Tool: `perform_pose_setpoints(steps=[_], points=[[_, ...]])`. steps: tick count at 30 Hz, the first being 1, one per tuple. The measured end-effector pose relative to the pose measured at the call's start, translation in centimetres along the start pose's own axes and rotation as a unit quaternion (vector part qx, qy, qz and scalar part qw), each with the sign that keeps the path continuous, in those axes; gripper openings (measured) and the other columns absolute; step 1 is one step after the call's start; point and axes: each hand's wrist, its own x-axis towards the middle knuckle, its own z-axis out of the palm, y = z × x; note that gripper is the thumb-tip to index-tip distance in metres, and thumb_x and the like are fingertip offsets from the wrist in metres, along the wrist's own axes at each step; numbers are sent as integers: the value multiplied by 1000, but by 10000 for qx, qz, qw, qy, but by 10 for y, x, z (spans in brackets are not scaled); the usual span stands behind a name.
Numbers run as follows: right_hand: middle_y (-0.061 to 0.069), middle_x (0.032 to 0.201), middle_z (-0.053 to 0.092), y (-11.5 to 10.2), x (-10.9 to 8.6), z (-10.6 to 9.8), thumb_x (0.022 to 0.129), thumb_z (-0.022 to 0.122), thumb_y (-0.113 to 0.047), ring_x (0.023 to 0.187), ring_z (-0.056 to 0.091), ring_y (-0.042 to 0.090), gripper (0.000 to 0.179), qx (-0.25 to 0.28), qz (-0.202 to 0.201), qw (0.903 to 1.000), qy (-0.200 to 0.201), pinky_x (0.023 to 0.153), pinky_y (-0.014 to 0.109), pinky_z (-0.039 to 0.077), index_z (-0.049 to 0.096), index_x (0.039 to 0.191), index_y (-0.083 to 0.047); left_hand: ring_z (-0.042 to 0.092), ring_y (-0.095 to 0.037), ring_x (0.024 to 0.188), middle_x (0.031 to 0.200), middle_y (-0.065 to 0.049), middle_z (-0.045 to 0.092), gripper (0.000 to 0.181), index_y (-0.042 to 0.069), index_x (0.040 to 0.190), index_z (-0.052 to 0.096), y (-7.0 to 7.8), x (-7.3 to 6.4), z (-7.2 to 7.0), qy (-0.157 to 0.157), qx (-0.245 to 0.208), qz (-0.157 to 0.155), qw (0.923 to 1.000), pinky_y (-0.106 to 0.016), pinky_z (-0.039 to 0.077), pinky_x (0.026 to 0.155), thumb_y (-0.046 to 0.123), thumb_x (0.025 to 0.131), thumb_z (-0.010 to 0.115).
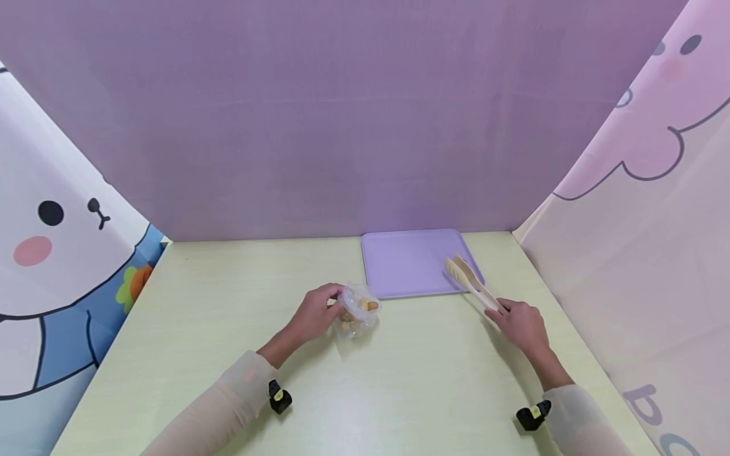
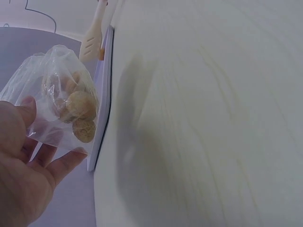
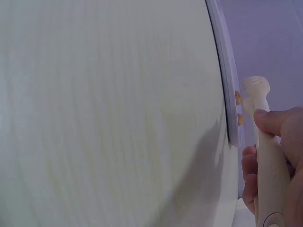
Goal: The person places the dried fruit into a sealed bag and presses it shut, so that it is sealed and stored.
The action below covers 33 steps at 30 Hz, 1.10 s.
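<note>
My left hand [image 1: 313, 314] pinches a clear plastic bag [image 1: 345, 329] by its side, thumb over the film and fingers beneath. Several round, rough, tan-brown balls of food [image 2: 81, 105] lie inside it. The bag is held up near the front left corner of a purple tray [image 1: 407, 253]. In my right hand [image 1: 521, 325] is a pair of cream tongs [image 1: 473, 282], gripped around both arms, their slotted heads over the tray's right part. Small brown pieces [image 3: 238, 98] sit at the tray's edge beside the tongs in the right wrist view.
The pale wood-grain table [image 1: 399, 386] extends in front of the tray and to its left. A purple cloth wall [image 1: 342, 120] rises behind. Printed curtains flank it, with a cartoon animal [image 1: 51, 253] on the left and a pink cloud shape [image 1: 656, 126] on the right.
</note>
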Motion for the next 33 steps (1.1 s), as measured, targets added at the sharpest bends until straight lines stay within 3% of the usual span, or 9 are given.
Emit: perform_pose_setpoints(steps=[10,16,26,33], points=[[3,69,60,-1,-4,-2,96,65,-42,60,48,20,54,-74,287,9994,-174,48,30,36,64,136,-6,67,-22,109,116,-8,72,23,5,119,69,3,0,1,28,-29,49,10000,-41,61,91,6,97,64],[4,69,60,0,-3,-1,96,65,-40,60,48,21,51,-146,264,9995,-113,47,31,36,65,136,-7,67,-22,109,116,-7,72,23,6,119,69,3,0,0,10,-73,37,10000,-41,61,92,7,97,65],[2,65,56,-3,-2,-3,97,65,-41,58,46,19,48,-17,46,10000,14,48,30,35,68,132,-9,67,-22,109,117,-8,72,23,5,120,69,3,0,0,-8,-43,44,10000,-40,61,92,7,97,65],[-1,64,59,-17,-4,-4,97,67,-36,56,45,16,44,174,-393,9990,142,49,29,36,70,129,-7,67,-21,109,117,-7,71,23,6,120,68,3,0,0,-34,-52,43,10000,-40,61,92,7,98,65]])
